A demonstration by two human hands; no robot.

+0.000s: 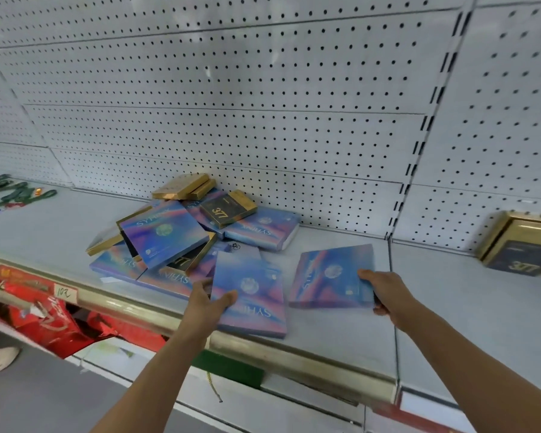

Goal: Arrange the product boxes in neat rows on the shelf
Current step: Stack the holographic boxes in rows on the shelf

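A jumbled pile of flat boxes (181,232) lies on the white shelf (341,332), several iridescent blue-pink ones and several gold-edged dark ones marked 377. My left hand (208,303) grips the left edge of a blue-pink box (253,295) lying flat near the shelf's front. My right hand (380,292) holds the right edge of a second blue-pink box (328,279), which is tilted up slightly off the shelf. The two held boxes sit side by side, apart from each other.
A gold 377 box (519,245) stands against the pegboard back wall (263,89) at far right. Green cords (13,192) lie at far left. A gold price rail (263,348) edges the shelf front. Red packaging (53,320) fills the lower shelf.
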